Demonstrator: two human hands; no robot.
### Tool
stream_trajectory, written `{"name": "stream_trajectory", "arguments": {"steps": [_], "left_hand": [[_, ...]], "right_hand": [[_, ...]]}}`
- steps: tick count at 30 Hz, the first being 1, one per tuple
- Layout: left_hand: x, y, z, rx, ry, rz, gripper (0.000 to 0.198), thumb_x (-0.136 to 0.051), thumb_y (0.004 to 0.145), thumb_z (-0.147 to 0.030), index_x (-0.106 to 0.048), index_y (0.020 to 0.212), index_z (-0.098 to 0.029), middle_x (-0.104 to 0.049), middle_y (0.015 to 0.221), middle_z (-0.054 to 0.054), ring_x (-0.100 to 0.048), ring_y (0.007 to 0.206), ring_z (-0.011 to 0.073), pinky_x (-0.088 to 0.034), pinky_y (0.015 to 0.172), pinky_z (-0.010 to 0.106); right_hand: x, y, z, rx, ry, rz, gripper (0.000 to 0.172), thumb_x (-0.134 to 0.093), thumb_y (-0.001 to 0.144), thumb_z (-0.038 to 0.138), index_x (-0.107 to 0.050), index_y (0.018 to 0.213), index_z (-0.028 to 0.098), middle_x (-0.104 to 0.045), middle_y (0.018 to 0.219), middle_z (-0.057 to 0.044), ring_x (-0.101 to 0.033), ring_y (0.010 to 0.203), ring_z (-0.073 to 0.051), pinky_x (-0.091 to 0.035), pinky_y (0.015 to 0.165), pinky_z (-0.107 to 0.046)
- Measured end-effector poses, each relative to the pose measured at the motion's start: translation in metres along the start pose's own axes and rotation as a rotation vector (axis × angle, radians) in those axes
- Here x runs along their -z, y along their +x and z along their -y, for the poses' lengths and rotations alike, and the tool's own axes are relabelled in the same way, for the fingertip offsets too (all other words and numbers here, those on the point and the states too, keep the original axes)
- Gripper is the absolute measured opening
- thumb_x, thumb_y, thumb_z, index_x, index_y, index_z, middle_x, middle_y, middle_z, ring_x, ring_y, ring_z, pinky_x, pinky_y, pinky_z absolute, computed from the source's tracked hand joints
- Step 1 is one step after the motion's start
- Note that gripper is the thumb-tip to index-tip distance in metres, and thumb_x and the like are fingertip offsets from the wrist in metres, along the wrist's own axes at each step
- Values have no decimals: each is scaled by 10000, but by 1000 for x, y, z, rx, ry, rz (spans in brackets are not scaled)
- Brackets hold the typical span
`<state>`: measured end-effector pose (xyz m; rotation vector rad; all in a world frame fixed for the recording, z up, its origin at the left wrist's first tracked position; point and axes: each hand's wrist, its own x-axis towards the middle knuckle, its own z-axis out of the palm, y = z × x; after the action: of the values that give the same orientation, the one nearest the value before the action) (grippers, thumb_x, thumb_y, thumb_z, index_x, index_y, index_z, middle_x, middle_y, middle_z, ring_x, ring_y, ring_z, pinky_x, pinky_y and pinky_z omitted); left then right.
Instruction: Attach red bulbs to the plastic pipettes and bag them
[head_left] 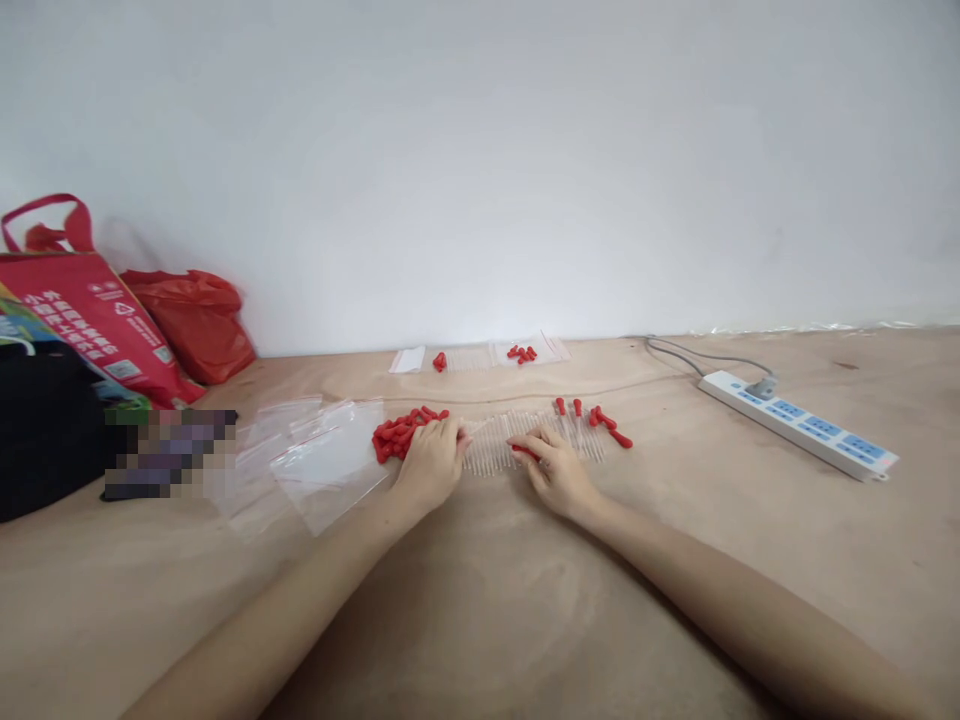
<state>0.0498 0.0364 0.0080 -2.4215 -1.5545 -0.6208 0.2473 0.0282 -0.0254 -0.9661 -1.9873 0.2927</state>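
Observation:
A row of thin clear tubes (487,445), which look like glass droppers, lies side by side on the wooden table. My right hand (559,475) is over the row's right part, its thumb and fingers closed on a red rubber bulb (526,452). At the row's left end, my left hand (433,458) has its fingers bent together; what they hold, if anything, is hidden. Right beside it is a heap of red rubber bulbs (394,436). Beyond my right hand, two tubes end in red bulbs (577,407), and a few more red bulbs (619,438) lie to their right.
Clear zip bags (330,465) lie left of the heap. Near the wall are more bags (551,348) with red bulbs. A white power strip (802,425) with a plugged-in cable sits at right. Red bags (187,320) and a black item (49,430) stand far left.

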Motion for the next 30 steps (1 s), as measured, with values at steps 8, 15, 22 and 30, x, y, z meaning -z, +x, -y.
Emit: {"name": "stream_trajectory", "arguments": {"steps": [8, 15, 22, 30], "left_hand": [[-12, -34, 14, -283, -283, -167, 224, -335, 921, -227, -536, 1004, -173, -640, 803, 22, -540, 700, 146, -355, 725, 295], [-11, -35, 11, -281, -294, -132, 238, -350, 914, -234, -580, 920, -173, -643, 816, 25, -541, 713, 138, -331, 711, 291], [-9, -35, 11, -286, -281, -90, 226, -367, 907, -220, -589, 918, -175, -653, 852, 21, -542, 724, 134, -315, 699, 288], [-9, -35, 12, -326, -279, -95, 216, -396, 898, -206, -606, 951, -191, -649, 825, 19, -497, 664, 133, -318, 656, 275]], "right_hand": [[-8, -10, 6, 24, 9, 48, 191, -440, 843, 220, -584, 962, 179, -534, 829, -68, -533, 757, -157, -461, 676, -294], [-8, -7, 10, 53, 49, 96, 187, -458, 844, 224, -602, 958, 187, -583, 871, -67, -561, 790, -153, -450, 707, -301], [-10, -7, 12, 88, 80, 115, 190, -462, 843, 224, -601, 963, 176, -594, 863, -71, -563, 767, -147, -452, 686, -291], [-8, -6, 14, 77, 153, 92, 173, -500, 821, 238, -611, 933, 167, -596, 814, -66, -563, 711, -134, -475, 643, -255]]}}
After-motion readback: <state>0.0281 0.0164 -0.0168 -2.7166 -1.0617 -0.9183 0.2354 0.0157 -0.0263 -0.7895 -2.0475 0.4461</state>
